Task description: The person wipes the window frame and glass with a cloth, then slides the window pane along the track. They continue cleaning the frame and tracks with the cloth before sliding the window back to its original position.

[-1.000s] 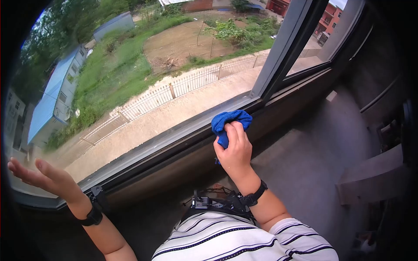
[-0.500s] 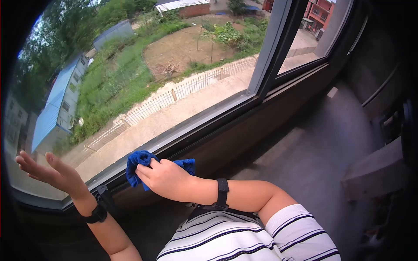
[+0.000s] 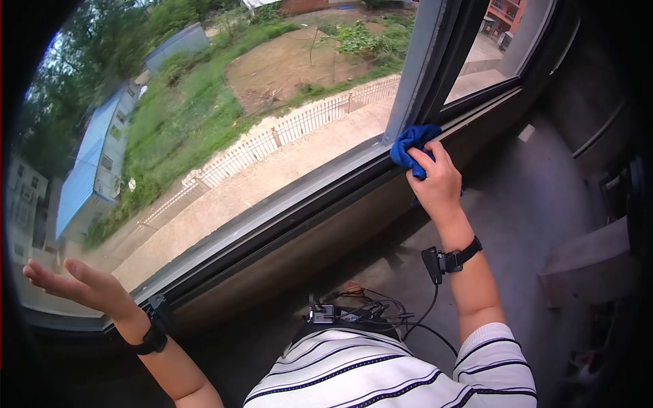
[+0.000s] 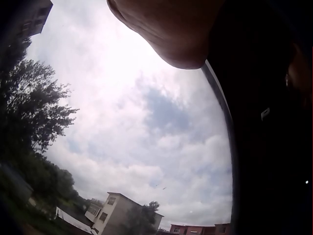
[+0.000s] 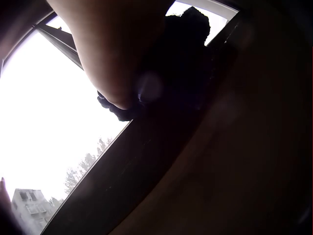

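Note:
My right hand [image 3: 437,180] grips a bunched blue cloth [image 3: 412,148] at the lower frame of the window, right by the upright post [image 3: 416,75]. Fingers are bent over the cloth, and part of it hangs below the palm. In the right wrist view the cloth [image 5: 188,39] looks almost black against the bright pane, with the hand [image 5: 110,54] over it. My left hand [image 3: 85,289] is raised at the far left before the glass, fingers extended and holding nothing. Only a dark part of that hand [image 4: 166,29] shows at the top of the left wrist view.
The dark window sill [image 3: 272,221] runs diagonally from lower left to upper right. A second pane [image 3: 473,78] lies beyond the post. Cables [image 3: 388,309] and a small device [image 3: 321,313] sit at my waist. A pale block-like ledge [image 3: 585,262] stands at the right.
The right hand with the cloth swept left along the lower frame, then back right, ending farther right by the post. The left hand stayed raised, shifting only slightly.

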`<state>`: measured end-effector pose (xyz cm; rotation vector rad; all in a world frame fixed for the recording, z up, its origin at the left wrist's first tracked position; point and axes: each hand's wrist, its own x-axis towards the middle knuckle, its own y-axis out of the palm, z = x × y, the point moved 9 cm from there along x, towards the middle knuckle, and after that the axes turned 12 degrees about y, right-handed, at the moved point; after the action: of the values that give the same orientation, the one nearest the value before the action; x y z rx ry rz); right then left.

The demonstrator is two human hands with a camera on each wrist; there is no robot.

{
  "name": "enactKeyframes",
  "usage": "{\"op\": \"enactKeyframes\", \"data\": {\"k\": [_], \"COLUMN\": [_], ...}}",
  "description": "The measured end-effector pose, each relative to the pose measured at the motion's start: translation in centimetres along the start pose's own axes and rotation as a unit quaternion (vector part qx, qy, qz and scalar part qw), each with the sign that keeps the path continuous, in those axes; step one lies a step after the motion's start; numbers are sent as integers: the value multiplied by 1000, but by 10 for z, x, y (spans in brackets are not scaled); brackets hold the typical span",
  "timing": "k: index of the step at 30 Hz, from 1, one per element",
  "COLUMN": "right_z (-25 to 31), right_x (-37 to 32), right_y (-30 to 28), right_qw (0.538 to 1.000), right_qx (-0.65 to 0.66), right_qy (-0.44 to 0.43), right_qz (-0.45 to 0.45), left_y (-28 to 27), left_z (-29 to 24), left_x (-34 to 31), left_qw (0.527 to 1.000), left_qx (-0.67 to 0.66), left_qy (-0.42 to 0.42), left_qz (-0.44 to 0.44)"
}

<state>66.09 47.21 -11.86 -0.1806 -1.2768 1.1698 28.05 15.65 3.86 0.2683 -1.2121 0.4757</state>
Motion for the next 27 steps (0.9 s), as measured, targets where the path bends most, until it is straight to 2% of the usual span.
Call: {"op": "enactKeyframes", "data": {"k": [3, 5, 6, 9, 17, 22, 27], "right_z": [4, 8, 8, -2, 7, 60, 132], "right_x": [1, 3, 5, 5, 10, -8, -45], "right_y": [-10, -23, -19, 3, 14, 18, 24], "right_qw": [1000, 998, 998, 997, 981, 981, 971], "right_qx": [-15, 6, 8, -40, -52, -64, -18], "right_qy": [-19, 10, 8, 46, 94, 19, -81], "right_qz": [-13, -67, -66, 35, 161, 184, 225], "left_y": [-1, 0, 0, 1, -1, 0, -1], "left_z": [1, 1, 0, -1, -2, 0, 2], "left_x": [1, 1, 0, -1, 3, 5, 5], "left_qw": [1000, 1000, 1000, 1000, 1000, 1000, 1000], "left_qx": [14, 15, 13, 10, 1, 16, 10], "left_qy": [-1, 5, 10, 23, 5, -4, -18], "left_qz": [7, 7, 7, 10, 3, 7, -2]}}
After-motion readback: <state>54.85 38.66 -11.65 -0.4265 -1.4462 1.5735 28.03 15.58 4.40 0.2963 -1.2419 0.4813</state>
